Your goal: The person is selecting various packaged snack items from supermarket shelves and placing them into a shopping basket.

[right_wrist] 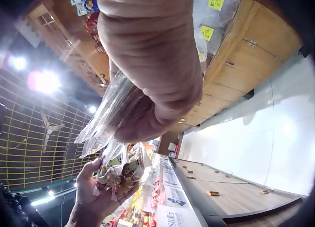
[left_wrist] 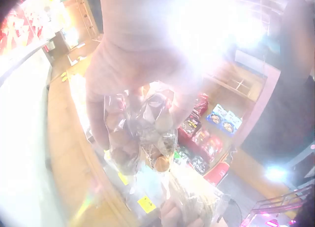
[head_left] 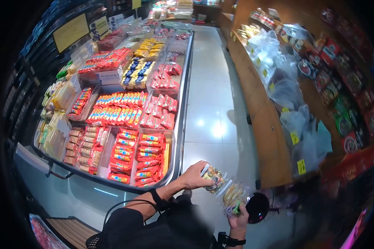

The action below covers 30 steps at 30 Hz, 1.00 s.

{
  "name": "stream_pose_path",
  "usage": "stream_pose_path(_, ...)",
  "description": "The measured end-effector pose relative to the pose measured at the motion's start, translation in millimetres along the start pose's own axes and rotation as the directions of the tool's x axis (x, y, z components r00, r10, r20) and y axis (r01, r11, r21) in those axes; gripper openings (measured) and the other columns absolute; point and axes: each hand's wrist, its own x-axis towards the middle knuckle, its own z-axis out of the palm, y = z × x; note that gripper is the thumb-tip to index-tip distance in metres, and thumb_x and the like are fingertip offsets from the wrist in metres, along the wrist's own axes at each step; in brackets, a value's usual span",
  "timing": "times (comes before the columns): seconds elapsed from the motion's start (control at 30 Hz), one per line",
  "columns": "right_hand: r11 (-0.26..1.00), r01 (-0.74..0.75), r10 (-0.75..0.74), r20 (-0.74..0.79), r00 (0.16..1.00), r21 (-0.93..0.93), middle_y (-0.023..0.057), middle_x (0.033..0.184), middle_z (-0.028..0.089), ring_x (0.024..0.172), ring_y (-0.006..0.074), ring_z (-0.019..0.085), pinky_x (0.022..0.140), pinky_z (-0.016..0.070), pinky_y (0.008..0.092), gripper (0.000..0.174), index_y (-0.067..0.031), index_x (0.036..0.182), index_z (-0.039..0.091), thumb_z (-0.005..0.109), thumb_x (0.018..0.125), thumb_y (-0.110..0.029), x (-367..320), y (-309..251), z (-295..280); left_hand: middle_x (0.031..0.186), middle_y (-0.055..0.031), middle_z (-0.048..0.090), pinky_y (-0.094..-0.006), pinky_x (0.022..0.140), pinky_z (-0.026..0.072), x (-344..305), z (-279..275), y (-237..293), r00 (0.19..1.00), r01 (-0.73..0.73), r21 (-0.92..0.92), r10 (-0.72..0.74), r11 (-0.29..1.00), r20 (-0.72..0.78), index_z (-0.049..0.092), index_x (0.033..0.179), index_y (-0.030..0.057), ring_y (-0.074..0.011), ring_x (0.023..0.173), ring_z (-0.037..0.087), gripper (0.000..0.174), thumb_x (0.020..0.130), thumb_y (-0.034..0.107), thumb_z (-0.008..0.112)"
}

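In the head view my left hand [head_left: 194, 176] grips a clear plastic bag of mixed small pieces [head_left: 214, 177]. The left wrist view shows round brownish pieces through its film, washed out by glare. Just right of it, my right hand [head_left: 239, 218] pinches a second clear bag of pale yellow, stick-like pieces [head_left: 233, 196] by its lower end. The two bags are side by side in front of my body, their edges meeting in the head view. From the right wrist, my thumb and fingers close over the crinkled clear bag [right_wrist: 115, 111], with the left hand [right_wrist: 91, 200] beyond.
A display counter [head_left: 183, 103] with bins of red-wrapped snacks [head_left: 122, 153] runs along the left. On the right, a wooden shelf [head_left: 253, 116] bears plastic-covered goods [head_left: 286, 93] with yellow price tags [head_left: 301, 167]. Between them lies a shiny tiled aisle [head_left: 207, 99].
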Motion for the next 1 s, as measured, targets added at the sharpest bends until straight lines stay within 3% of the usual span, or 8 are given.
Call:
stream_pose_path(0.2, 0.997, -0.051, 0.054, 0.048, 0.997, -0.053, 0.0168, 0.136, 0.050, 0.124, 0.0339, 0.048, 0.109, 0.0336, 0.0494, 0.055, 0.0012, 0.138, 0.040, 0.056, 0.089, -0.019, 128, -44, -1, 0.098, -0.0081, 0.061, -0.0296, 0.085, 0.0478, 98, -30, -4, 0.995, 0.011, 0.026, -0.008, 1.000, -0.103, 0.056, 0.112, -0.0004, -0.0158, 0.091, 0.059, 0.056, 0.067, 0.025, 0.081)
stream_pose_path(0.37, 0.996, -0.027, 0.035, 0.100, 0.994, -0.079, 0.0168, 0.135, 0.051, 0.123, 0.0333, 0.049, 0.108, 0.0351, 0.0482, 0.054, 0.0019, 0.137, 0.041, 0.055, 0.090, -0.020, 243, -84, 49, 0.096, -0.0142, 0.058, -0.0365, 0.083, 0.0469, 194, -61, 2, 0.958, -0.057, -0.020, 0.049, 0.998, -0.283, 0.062, 0.099, 0.0024, -0.0286, 0.091, 0.059, 0.050, 0.065, 0.036, 0.077)
stream_pose_path(0.6, 0.977, -0.187, 0.204, 0.190, 0.960, -0.105, 0.0178, 0.135, 0.050, 0.124, 0.0329, 0.049, 0.108, 0.0360, 0.0472, 0.055, 0.0012, 0.139, 0.038, 0.055, 0.091, -0.020, 396, -99, 95, 0.094, -0.0151, 0.056, -0.0378, 0.082, 0.0465, 286, -118, 4, 0.907, 0.054, -0.002, -0.050, 0.999, -0.418, 0.061, 0.101, 0.0021, -0.0299, 0.090, 0.058, 0.052, 0.065, 0.037, 0.076)
stream_pose_path(0.73, 0.942, -0.317, 0.336, 0.255, 0.907, -0.115, 0.0179, 0.135, 0.050, 0.125, 0.0328, 0.048, 0.108, 0.0362, 0.0471, 0.055, 0.0013, 0.139, 0.038, 0.055, 0.091, -0.019, 493, -101, 118, 0.098, -0.0160, 0.057, -0.0366, 0.082, 0.0470, 334, -144, -10, 0.844, 0.103, -0.082, -0.131, 0.991, -0.521, 0.061, 0.101, 0.0008, -0.0280, 0.090, 0.059, 0.052, 0.066, 0.036, 0.078)
stream_pose_path(0.87, 0.880, -0.416, 0.474, 0.348, 0.809, -0.231, 0.0165, 0.134, 0.051, 0.121, 0.0318, 0.052, 0.105, 0.0390, 0.0472, 0.054, 0.0005, 0.139, 0.038, 0.055, 0.091, -0.019, 598, -118, 142, 0.096, -0.0130, 0.059, -0.0347, 0.079, 0.0472, 391, -162, -27, 0.740, 0.100, -0.184, -0.197, 0.978, -0.643, 0.061, 0.100, -0.0002, -0.0242, 0.089, 0.060, 0.051, 0.065, 0.032, 0.080)
stream_pose_path(0.9, 0.856, -0.444, 0.515, 0.363, 0.776, -0.267, 0.0161, 0.134, 0.051, 0.120, 0.0316, 0.052, 0.104, 0.0400, 0.0471, 0.054, 0.0002, 0.139, 0.038, 0.056, 0.091, -0.018, 622, -126, 150, 0.094, -0.0119, 0.059, -0.0336, 0.078, 0.0472, 404, -167, -16, 0.711, 0.135, -0.139, -0.193, 0.981, -0.676, 0.061, 0.098, -0.0008, -0.0225, 0.087, 0.059, 0.048, 0.066, 0.029, 0.081)
stream_pose_path(1.0, 0.818, -0.469, 0.574, 0.417, 0.705, -0.333, 0.0156, 0.129, 0.055, 0.116, 0.0307, 0.055, 0.101, 0.0440, 0.0455, 0.055, 0.0003, 0.137, 0.039, 0.059, 0.090, -0.018, 681, -148, 195, 0.092, -0.0072, 0.063, -0.0294, 0.074, 0.0493, 443, -178, -6, 0.673, 0.092, -0.336, -0.307, 0.937, -0.673, 0.059, 0.103, -0.0001, -0.0138, 0.082, 0.060, 0.048, 0.068, 0.024, 0.081)
